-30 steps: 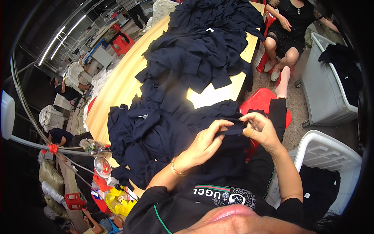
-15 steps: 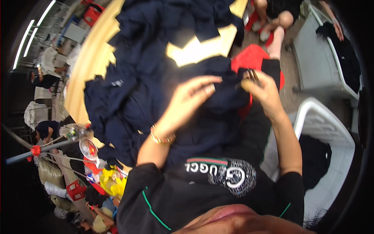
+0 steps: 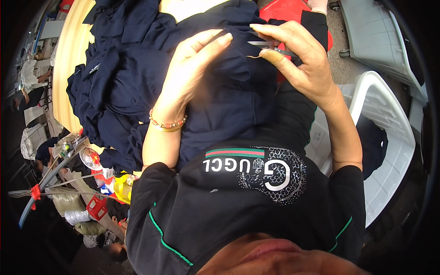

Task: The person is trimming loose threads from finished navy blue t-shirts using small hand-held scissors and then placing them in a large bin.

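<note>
Up close, the left hand [image 3: 195, 68] presses flat on the dark navy garment [image 3: 229, 101] on the lap, keeping the cloth tight for the small snips [image 3: 268, 46] pinched in the right hand [image 3: 302, 59]. More navy pieces [image 3: 123, 55] cover the wooden bench [image 3: 68, 59]; a white bin [image 3: 385, 137] crowds the right elbow.

The person wears a black short-sleeved T-shirt [image 3: 238, 211]. Thin green lines [image 3: 167, 238] run along the seams near both shoulders. A band of green and red stripes [image 3: 234, 152] sits across the chest, with big white letters under it. Next to the letters is a round patch of tiny shiny silver dots [image 3: 272, 176] with a large white letter in the middle. The left wrist has a beaded bracelet with orange and gold beads [image 3: 167, 124]. Both forearms are bare below the short sleeves.
</note>
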### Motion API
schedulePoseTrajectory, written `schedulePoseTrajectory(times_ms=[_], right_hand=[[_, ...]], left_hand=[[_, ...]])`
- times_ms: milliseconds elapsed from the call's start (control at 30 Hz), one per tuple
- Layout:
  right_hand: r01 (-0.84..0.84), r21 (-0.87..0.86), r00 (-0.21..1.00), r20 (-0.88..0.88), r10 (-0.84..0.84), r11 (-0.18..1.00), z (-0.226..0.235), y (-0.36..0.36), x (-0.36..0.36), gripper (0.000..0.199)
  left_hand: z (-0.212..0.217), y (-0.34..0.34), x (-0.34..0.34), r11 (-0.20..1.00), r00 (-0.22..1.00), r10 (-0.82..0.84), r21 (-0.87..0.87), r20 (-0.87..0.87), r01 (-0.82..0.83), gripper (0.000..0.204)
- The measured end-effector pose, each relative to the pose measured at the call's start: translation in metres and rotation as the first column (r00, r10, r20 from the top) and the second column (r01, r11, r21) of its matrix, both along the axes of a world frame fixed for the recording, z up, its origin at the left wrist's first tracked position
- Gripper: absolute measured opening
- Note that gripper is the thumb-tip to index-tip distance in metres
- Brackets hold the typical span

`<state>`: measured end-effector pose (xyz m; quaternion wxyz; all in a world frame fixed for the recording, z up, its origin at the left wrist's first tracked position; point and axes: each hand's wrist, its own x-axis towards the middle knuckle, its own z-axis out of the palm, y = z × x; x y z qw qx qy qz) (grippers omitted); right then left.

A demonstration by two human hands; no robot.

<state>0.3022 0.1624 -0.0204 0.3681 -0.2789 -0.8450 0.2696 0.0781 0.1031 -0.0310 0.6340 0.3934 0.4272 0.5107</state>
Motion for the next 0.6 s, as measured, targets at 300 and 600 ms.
schedulePoseTrajectory(times_ms=[300,600], right_hand=[[-0.018,0.173,0.985,0.172,-0.013,0.985,-0.0013,-0.0026,-0.0030,0.037],[-0.039,0.144,0.983,0.181,0.012,0.989,0.0024,-0.0023,0.0009,0.038]], left_hand=[[0.0046,-0.0003,0.0051,0.995,0.994,-0.097,0.025,-0.057,0.099,0.024],[0.0025,-0.0005,0.0041,0.995,0.995,-0.098,-0.001,-0.021,0.098,0.024]])
